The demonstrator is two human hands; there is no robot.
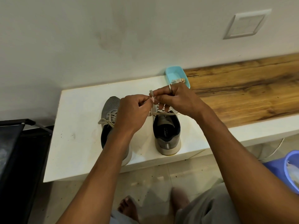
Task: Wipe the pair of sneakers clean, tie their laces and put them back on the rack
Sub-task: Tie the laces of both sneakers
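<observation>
Two grey sneakers stand side by side on a white bench top [77, 126], toes toward the wall. The left sneaker [111, 107] has its laces in a bow, and my left forearm covers its heel. Over the tongue of the right sneaker [166, 135], both hands work its pale lace [152, 98]. My left hand [132, 112] pinches a lace strand. My right hand [178, 99], a ring on one finger, pinches a lace loop that sticks up between the hands. The front of the right sneaker is hidden behind them.
A light blue tray [175, 75] with a crumpled cloth sits at the wall behind my right hand. A wooden counter [242, 88] runs to the right. A black rack [19, 151] stands at the left. A blue bucket [291, 170] is on the floor at the right.
</observation>
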